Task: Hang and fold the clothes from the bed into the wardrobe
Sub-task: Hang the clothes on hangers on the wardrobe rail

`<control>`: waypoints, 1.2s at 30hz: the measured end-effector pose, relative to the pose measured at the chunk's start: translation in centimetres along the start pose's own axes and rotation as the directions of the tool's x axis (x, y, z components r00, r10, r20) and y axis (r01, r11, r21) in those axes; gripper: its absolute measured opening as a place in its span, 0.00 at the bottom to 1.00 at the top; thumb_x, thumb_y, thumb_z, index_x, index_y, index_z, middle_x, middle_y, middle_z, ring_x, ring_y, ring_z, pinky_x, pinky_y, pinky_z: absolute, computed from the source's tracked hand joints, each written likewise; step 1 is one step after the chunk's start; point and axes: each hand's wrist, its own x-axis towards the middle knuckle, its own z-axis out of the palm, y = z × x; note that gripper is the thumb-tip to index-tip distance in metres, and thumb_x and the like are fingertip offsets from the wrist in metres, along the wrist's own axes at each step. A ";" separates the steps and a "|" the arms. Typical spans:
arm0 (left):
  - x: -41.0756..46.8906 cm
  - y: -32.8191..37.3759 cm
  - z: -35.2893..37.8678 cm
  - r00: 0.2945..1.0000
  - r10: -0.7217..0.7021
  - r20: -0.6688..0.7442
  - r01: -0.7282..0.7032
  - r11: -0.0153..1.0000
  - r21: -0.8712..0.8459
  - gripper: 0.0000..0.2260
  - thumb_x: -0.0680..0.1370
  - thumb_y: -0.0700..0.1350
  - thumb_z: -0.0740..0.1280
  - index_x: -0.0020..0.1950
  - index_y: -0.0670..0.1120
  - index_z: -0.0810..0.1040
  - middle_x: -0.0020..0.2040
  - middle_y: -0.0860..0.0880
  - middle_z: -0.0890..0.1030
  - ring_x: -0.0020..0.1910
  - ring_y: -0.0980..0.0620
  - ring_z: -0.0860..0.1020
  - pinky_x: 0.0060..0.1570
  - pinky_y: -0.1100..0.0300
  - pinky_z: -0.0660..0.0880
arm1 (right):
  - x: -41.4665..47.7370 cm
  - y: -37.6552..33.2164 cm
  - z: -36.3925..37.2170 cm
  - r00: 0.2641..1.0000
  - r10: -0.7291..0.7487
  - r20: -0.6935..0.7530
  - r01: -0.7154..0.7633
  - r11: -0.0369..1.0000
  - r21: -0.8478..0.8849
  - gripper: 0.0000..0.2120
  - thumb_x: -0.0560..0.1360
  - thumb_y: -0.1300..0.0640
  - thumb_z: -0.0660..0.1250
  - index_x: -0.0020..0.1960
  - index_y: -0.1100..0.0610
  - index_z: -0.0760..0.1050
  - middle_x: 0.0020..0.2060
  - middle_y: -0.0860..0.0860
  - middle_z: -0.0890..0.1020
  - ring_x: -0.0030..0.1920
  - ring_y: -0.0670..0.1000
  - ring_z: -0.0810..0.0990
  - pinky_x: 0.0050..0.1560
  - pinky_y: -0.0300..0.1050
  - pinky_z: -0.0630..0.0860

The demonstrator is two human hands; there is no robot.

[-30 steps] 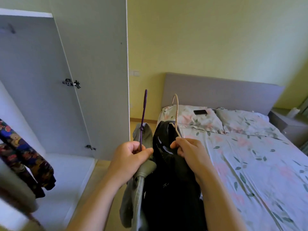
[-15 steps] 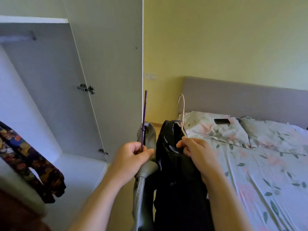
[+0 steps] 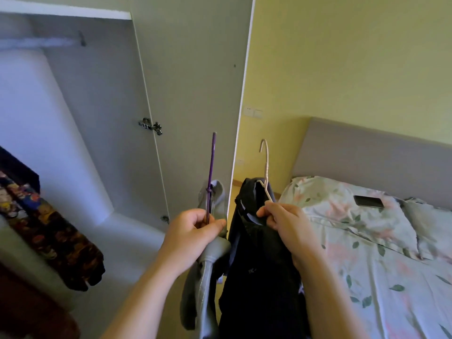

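Observation:
My left hand [image 3: 193,238] grips the neck of a purple hanger [image 3: 211,165] that carries a grey garment [image 3: 208,277]. My right hand [image 3: 286,223] pinches the neck of a cream hanger [image 3: 266,165] with a black garment [image 3: 259,277] hanging from it. Both garments hang side by side in front of me, between the open wardrobe [image 3: 80,133] on the left and the bed [image 3: 381,253] on the right. The wardrobe's hanging rail [image 3: 41,42] runs along the upper left.
The wardrobe door [image 3: 195,94] stands open just behind the hangers. A patterned garment [image 3: 41,231] hangs inside the wardrobe at the left. A dark phone [image 3: 368,201] lies on a floral pillow. A grey headboard [image 3: 371,152] stands against the yellow wall.
My view has turned left and upward toward the wardrobe, bringing the rail into sight. Both hands still hold their hangers in the same way.

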 end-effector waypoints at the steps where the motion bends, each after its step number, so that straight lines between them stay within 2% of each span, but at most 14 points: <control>1: 0.8 0.0 -0.1 1.000 0.001 -0.017 0.000 1.000 0.024 0.14 0.74 0.52 0.72 0.32 0.46 0.76 0.24 0.54 0.69 0.24 0.60 0.67 0.25 0.71 0.64 | 0.9 -0.2 0.3 1.000 -0.008 0.022 0.008 1.000 -0.009 0.17 0.80 0.56 0.60 0.35 0.57 0.79 0.20 0.47 0.67 0.20 0.43 0.63 0.21 0.32 0.61; 7: 5.6 -0.6 -2.1 0.991 0.010 -0.137 -0.001 0.998 0.063 0.14 0.73 0.51 0.72 0.34 0.43 0.76 0.24 0.54 0.67 0.24 0.60 0.65 0.25 0.71 0.62 | 6.6 -2.2 3.1 0.989 -0.065 0.134 0.069 0.997 -0.025 0.18 0.80 0.57 0.60 0.33 0.56 0.79 0.19 0.45 0.68 0.20 0.41 0.64 0.22 0.32 0.61; 11: 8.8 -1.6 -4.6 0.982 0.015 -0.189 0.002 0.996 0.090 0.16 0.73 0.49 0.73 0.30 0.45 0.73 0.24 0.55 0.66 0.24 0.60 0.64 0.24 0.70 0.60 | 10.2 -4.1 6.0 0.979 -0.085 0.184 0.088 0.996 -0.011 0.18 0.80 0.56 0.60 0.34 0.57 0.79 0.19 0.45 0.69 0.20 0.41 0.65 0.22 0.31 0.62; 16: 13.0 -2.6 -9.1 0.968 0.014 -0.249 -0.006 0.999 0.032 0.16 0.67 0.56 0.70 0.29 0.47 0.73 0.24 0.55 0.65 0.25 0.58 0.64 0.25 0.68 0.59 | 14.3 -7.9 10.5 0.961 -0.127 0.245 0.140 0.989 -0.038 0.18 0.80 0.56 0.60 0.34 0.56 0.79 0.19 0.46 0.70 0.20 0.43 0.65 0.23 0.33 0.62; 21: 16.2 -3.8 -13.1 0.948 0.001 -0.317 0.015 0.999 0.050 0.23 0.64 0.63 0.68 0.34 0.42 0.73 0.25 0.54 0.65 0.26 0.56 0.64 0.28 0.66 0.60 | 17.5 -10.9 14.7 0.932 -0.171 0.319 0.194 0.980 -0.043 0.19 0.82 0.55 0.59 0.36 0.58 0.79 0.20 0.47 0.69 0.20 0.42 0.66 0.24 0.32 0.64; 26: 18.0 -4.4 -16.4 0.927 -0.021 -0.374 0.048 0.997 0.065 0.22 0.64 0.64 0.68 0.33 0.44 0.74 0.25 0.54 0.66 0.26 0.56 0.66 0.30 0.62 0.61 | 20.5 -12.9 18.5 0.898 -0.189 0.396 0.226 0.973 -0.048 0.19 0.82 0.56 0.59 0.35 0.59 0.79 0.20 0.47 0.69 0.21 0.43 0.65 0.26 0.34 0.64; 30: 19.9 -4.8 -18.7 0.892 -0.050 -0.449 0.083 0.995 0.053 0.23 0.64 0.65 0.69 0.35 0.43 0.77 0.27 0.51 0.70 0.28 0.56 0.70 0.32 0.61 0.65 | 23.6 -14.1 21.7 0.870 -0.224 0.439 0.265 0.964 -0.033 0.19 0.81 0.56 0.60 0.33 0.57 0.79 0.18 0.45 0.68 0.19 0.42 0.64 0.23 0.32 0.62; 33: 21.3 -5.0 -19.8 0.867 -0.096 -0.488 0.122 0.992 0.022 0.23 0.65 0.63 0.70 0.38 0.42 0.79 0.33 0.40 0.79 0.32 0.46 0.77 0.36 0.50 0.72 | 25.9 -14.9 23.8 0.838 -0.227 0.496 0.277 0.961 -0.028 0.19 0.81 0.55 0.61 0.33 0.57 0.79 0.18 0.45 0.68 0.19 0.42 0.64 0.23 0.33 0.61; 34: 21.8 -5.0 -20.1 0.859 -0.113 -0.500 0.143 0.989 0.023 0.22 0.66 0.62 0.71 0.39 0.42 0.80 0.36 0.38 0.81 0.36 0.42 0.79 0.39 0.46 0.75 | 26.7 -15.2 24.4 0.825 -0.230 0.517 0.279 0.960 -0.018 0.19 0.81 0.56 0.61 0.33 0.57 0.79 0.17 0.45 0.68 0.19 0.42 0.63 0.23 0.33 0.61; 36: 22.8 -4.9 -20.8 0.830 -0.128 -0.543 0.182 0.982 0.046 0.17 0.71 0.56 0.73 0.39 0.41 0.81 0.37 0.39 0.82 0.40 0.41 0.80 0.44 0.43 0.78 | 28.2 -16.0 25.7 0.795 -0.240 0.557 0.285 0.959 0.007 0.19 0.81 0.56 0.61 0.33 0.57 0.79 0.17 0.45 0.67 0.19 0.42 0.63 0.23 0.32 0.61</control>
